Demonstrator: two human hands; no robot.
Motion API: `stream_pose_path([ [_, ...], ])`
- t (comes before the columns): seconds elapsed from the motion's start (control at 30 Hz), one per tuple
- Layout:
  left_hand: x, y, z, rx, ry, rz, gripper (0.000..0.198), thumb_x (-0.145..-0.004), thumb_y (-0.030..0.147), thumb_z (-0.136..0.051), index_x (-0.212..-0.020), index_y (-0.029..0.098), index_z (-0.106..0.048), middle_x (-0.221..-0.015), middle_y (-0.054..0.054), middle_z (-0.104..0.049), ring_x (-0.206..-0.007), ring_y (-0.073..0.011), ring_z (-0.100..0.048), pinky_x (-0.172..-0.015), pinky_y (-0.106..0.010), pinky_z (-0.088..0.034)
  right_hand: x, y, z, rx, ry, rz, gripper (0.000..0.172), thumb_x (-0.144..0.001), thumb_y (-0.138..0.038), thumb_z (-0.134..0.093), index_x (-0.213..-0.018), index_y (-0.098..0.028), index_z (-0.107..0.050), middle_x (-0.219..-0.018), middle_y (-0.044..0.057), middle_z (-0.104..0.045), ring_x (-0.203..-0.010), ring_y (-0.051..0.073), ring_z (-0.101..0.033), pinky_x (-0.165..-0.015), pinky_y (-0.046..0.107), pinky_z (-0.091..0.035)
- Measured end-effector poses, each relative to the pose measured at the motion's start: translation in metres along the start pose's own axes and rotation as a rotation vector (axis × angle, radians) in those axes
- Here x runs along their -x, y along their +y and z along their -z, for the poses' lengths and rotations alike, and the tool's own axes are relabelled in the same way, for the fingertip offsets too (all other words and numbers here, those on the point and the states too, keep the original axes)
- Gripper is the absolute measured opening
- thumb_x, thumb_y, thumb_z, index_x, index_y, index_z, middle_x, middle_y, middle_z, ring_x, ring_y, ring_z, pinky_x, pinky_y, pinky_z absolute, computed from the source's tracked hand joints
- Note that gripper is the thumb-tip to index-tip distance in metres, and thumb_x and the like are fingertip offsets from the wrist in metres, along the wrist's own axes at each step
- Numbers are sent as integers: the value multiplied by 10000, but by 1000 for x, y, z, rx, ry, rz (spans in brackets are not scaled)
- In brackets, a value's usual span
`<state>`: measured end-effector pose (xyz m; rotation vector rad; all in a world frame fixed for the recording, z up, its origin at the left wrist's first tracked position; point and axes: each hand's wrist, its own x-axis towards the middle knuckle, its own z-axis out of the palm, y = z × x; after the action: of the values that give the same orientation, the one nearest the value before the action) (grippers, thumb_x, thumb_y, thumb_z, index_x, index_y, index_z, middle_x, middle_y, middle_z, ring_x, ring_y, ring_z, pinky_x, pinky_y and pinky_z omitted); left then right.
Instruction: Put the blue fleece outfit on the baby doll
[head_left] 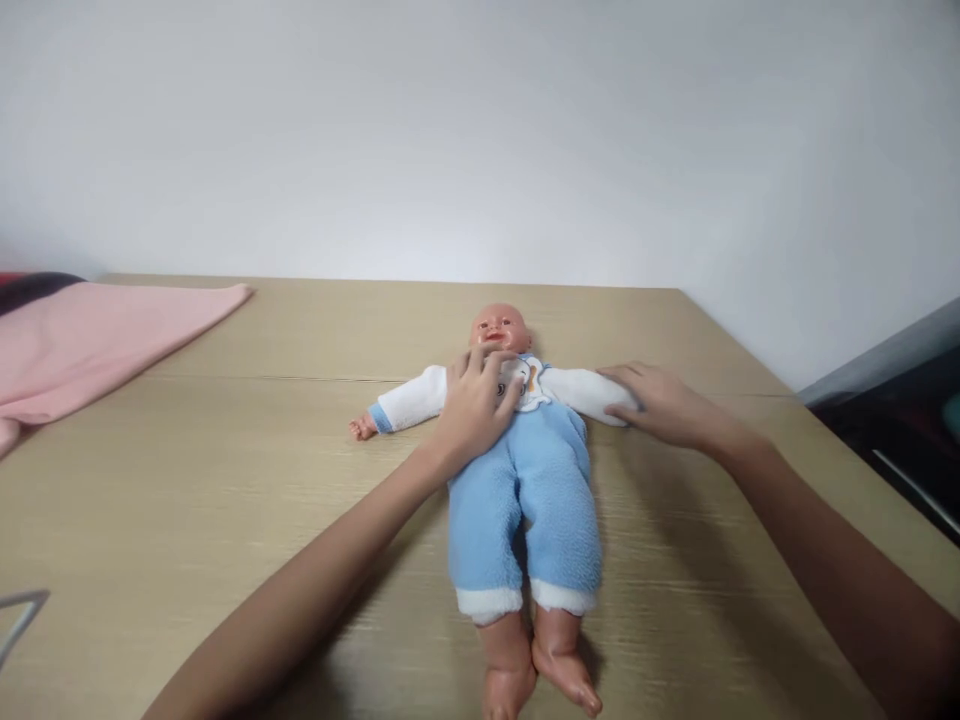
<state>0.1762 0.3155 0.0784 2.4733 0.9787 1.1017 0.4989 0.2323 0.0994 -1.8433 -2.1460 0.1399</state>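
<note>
A baby doll (pixel 559 470) lies on its back on the wooden table, its head away from me and its bare feet towards me. It wears a light blue and white fleece outfit with a cartoon face on the chest. My left hand (pixel 480 400) rests on the chest near the neck, fingers spread over the fabric. At the other side, my right hand (pixel 656 403) is closed around the cuff end of the doll's white sleeve (pixel 585 393); the doll's hand there is hidden. The doll's other arm stretches out to the left, its small hand (pixel 363 428) showing.
Pink cloth (pixel 112 325) lies at the left of the table (pixel 247 480), with something dark and red behind it. A grey-edged object (pixel 26 605) pokes in at the lower left. A white wall (pixel 450 140) rises behind the table. Dark items (pixel 900 420) stand beyond the right edge.
</note>
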Motion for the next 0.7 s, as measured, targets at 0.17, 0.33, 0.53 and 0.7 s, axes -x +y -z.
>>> stream_pose_path([
  [0.17, 45, -27, 16, 196, 137, 235, 145, -1138, 308, -498, -1157, 230, -619, -1212, -111, -710, -1167, -296, -613, -1077, -458, -476, 24, -70, -30, -157, 206, 99, 211, -1086, -387, -562, -1102, -264, -734, -1225, 130, -788, -1171, 359, -713, -1058, 513, -520],
  [0.33, 71, -46, 22, 319, 27, 309, 151, -1111, 335, -466, -1042, 232, -553, -1048, -61, -662, -989, -255, -613, -943, -404, -481, 21, -85, -56, -502, 235, -28, 354, -1120, -473, -501, -864, -254, -612, -914, 65, -674, -896, 273, -634, -877, 425, -504],
  [0.53, 72, -51, 24, 512, -24, 386, 146, -1042, 354, -511, -952, 240, -520, -935, -13, -559, -904, -226, -525, -861, -359, -445, 13, -69, -73, -786, 138, -104, 379, -1069, -602, -584, -915, -259, -631, -910, 31, -651, -912, 261, -615, -897, 393, -524],
  [0.7, 73, -59, 15, 724, 6, 555, 203, -1077, 430, -491, -973, 255, -486, -870, 11, -450, -810, -202, -443, -737, -307, -431, 12, -65, -78, -862, 136, -85, 485, -1038, -710, -589, -837, -269, -588, -813, 12, -578, -793, 239, -552, -776, 377, -526],
])
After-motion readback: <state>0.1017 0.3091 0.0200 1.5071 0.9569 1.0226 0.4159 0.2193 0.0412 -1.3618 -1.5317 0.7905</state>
